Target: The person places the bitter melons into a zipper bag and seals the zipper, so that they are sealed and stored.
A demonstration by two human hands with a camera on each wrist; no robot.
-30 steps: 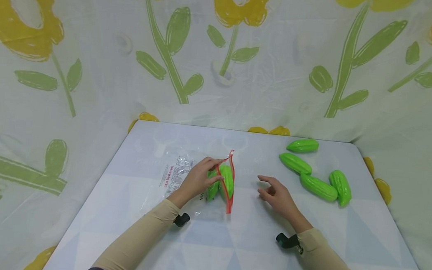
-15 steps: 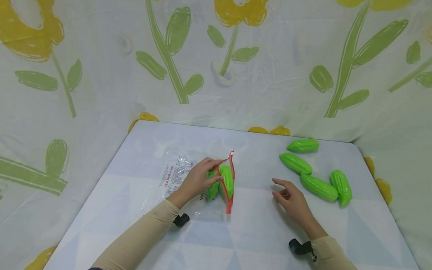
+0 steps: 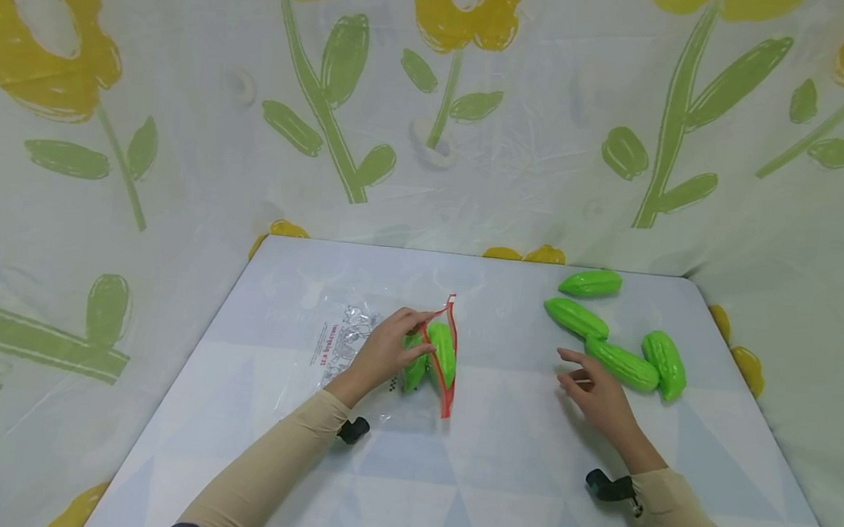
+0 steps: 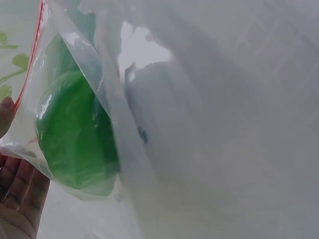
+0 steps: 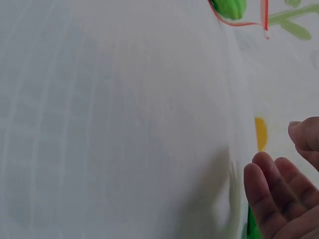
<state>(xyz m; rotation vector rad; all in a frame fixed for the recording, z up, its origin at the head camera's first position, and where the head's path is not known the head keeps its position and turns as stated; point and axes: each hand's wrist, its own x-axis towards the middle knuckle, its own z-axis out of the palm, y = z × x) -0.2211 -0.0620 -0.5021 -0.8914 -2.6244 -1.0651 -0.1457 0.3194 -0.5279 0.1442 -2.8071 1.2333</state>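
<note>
A clear zip bag [image 3: 344, 347] with a red zip edge lies on the left half of the table, its mouth held apart and facing right. Inside it are green bitter-melon-like vegetables [image 3: 443, 347], one near the mouth and another behind it. My left hand [image 3: 386, 348] pinches the bag's upper edge by the mouth; the left wrist view shows a green vegetable [image 4: 75, 129] through the film beside the fingers. My right hand [image 3: 602, 399] holds nothing, its fingers relaxed, just left of and nearer than the ridged green vegetable [image 3: 622, 366].
More green vegetables lie at the table's right: one at the back [image 3: 591, 283], one [image 3: 576, 317] touching the ridged one, and one upright-lying [image 3: 665, 365] at the far right. A flower-printed curtain [image 3: 531, 141] encloses the table's back and sides.
My right hand has moved rightward, away from the bag mouth and closer to the loose green vegetables. The left hand and the bag have stayed in place.
</note>
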